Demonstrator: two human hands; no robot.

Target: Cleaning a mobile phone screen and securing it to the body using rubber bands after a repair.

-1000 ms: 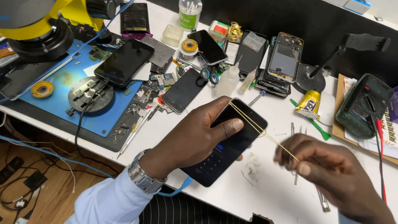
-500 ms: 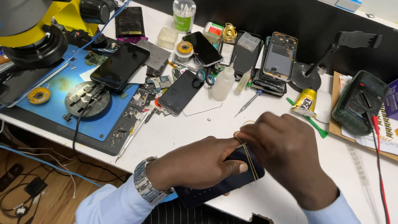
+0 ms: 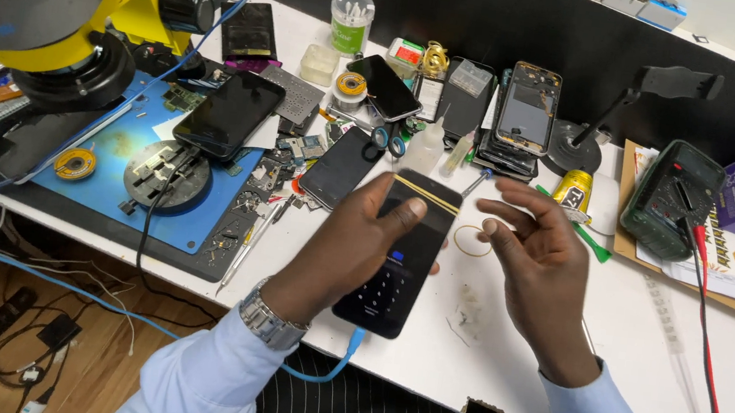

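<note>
Left hand [image 3: 362, 238] gripped a dark smartphone [image 3: 400, 262] from below and from its nine o'clock edge, thumb lying across the glass. The phone sat near frame centre, held just above the white bench [image 3: 721, 371]. Long axis ran from about one o'clock (top end, away from the person) down to seven o'clock (bottom end, toward the person). Screen faced up, glossy black, with a lit keypad in its lower half. Slab shape, rounded corners. A yellow rubber band [image 3: 426, 194] crossed the top end, roughly at right angles to the long axis. A blue cable [image 3: 323, 374] ran from the bottom end and curved off toward eight o'clock.

Right hand [image 3: 540, 265] held nothing: fingers loosely spread and half curled, at three o'clock of the phone and close beside it. A loose rubber ring [image 3: 473, 241], thin and yellowish, lay flat on the bench between phone and right hand.

At eleven o'clock of the held phone, another black phone [image 3: 340, 167] lay flat with small scissors [image 3: 383, 137] at its top. At ten o'clock, a blue work mat [image 3: 199, 205] with a round metal clamp fixture [image 3: 167, 176]. Yellow microscope [image 3: 56, 0] at the far ten o'clock corner. Green multimeter [image 3: 672, 199] at two o'clock, with red lead trailing.
</note>
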